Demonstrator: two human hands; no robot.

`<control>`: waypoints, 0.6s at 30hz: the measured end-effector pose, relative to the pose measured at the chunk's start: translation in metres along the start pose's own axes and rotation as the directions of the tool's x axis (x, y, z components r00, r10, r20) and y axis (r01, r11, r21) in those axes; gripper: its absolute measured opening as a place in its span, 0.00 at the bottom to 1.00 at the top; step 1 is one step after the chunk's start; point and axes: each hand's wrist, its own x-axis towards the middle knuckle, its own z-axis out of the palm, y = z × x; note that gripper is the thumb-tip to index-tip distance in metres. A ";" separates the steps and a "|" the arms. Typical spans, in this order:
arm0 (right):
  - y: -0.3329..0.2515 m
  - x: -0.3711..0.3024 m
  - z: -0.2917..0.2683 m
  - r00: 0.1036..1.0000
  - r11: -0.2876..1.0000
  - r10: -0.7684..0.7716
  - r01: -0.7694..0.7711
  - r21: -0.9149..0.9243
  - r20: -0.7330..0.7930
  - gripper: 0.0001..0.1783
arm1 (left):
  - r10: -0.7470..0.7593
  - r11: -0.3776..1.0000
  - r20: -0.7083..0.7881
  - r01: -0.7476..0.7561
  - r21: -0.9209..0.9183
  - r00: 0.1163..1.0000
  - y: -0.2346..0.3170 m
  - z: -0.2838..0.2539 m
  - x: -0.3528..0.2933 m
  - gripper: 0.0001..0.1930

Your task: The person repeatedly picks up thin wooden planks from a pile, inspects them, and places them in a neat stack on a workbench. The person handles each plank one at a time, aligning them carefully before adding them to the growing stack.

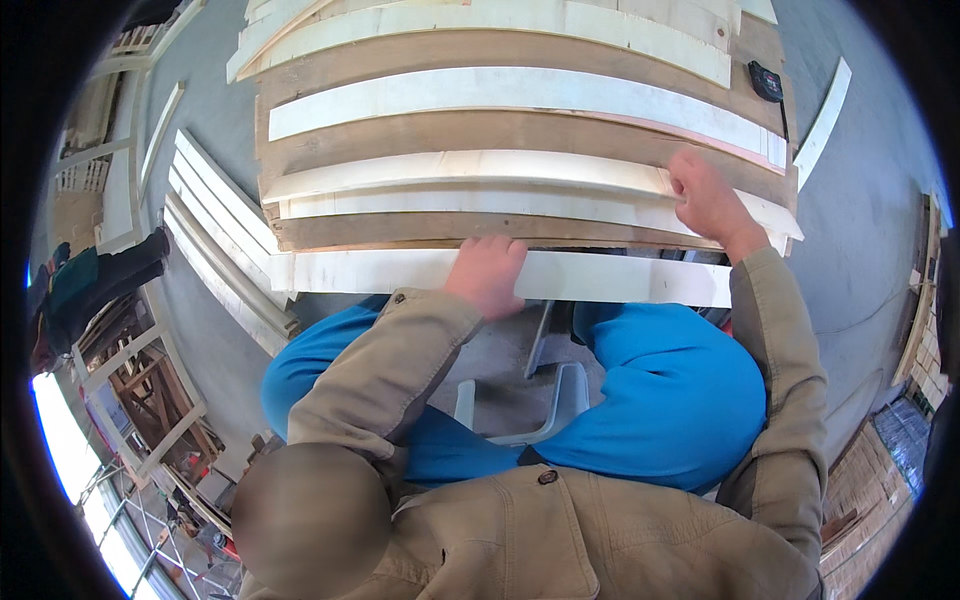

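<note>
Across my lap side of the brown wooden bench top lies a long pale board. My left hand is closed over the middle of this board, its fingers curled at the far edge. Farther in, a long narrow wooden strip rests on or against another pale board; how they touch is hard to tell. Near the right end of that strip, my right hand is closed on it with bent fingers. Beyond lies a separate pale board, apart from both hands.
More pale boards lie at the bench's far side. A black tape measure sits at the far right edge. Several long planks lie on the floor to the left, one plank at right. Another person is at far left.
</note>
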 end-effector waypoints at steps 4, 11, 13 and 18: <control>-0.001 -0.009 0.014 1.000 1.000 -0.002 0.002 0.023 -0.028 0.18 | 0.003 1.000 0.016 -0.003 -0.001 1.000 0.000 -0.001 0.000 0.31; 0.003 -0.019 0.025 0.990 0.996 -0.055 0.045 -0.074 -0.132 0.30 | -0.026 1.000 0.019 0.026 -0.005 0.999 0.003 0.001 0.001 0.33; 0.002 -0.022 0.025 0.991 0.996 -0.047 0.036 -0.083 -0.126 0.32 | -0.023 1.000 0.015 0.024 -0.011 1.000 0.003 0.002 0.002 0.33; 0.003 -0.029 0.026 0.976 0.994 -0.100 0.090 -0.063 -0.193 0.32 | -0.014 1.000 -0.005 0.013 -0.015 1.000 0.001 0.004 0.002 0.32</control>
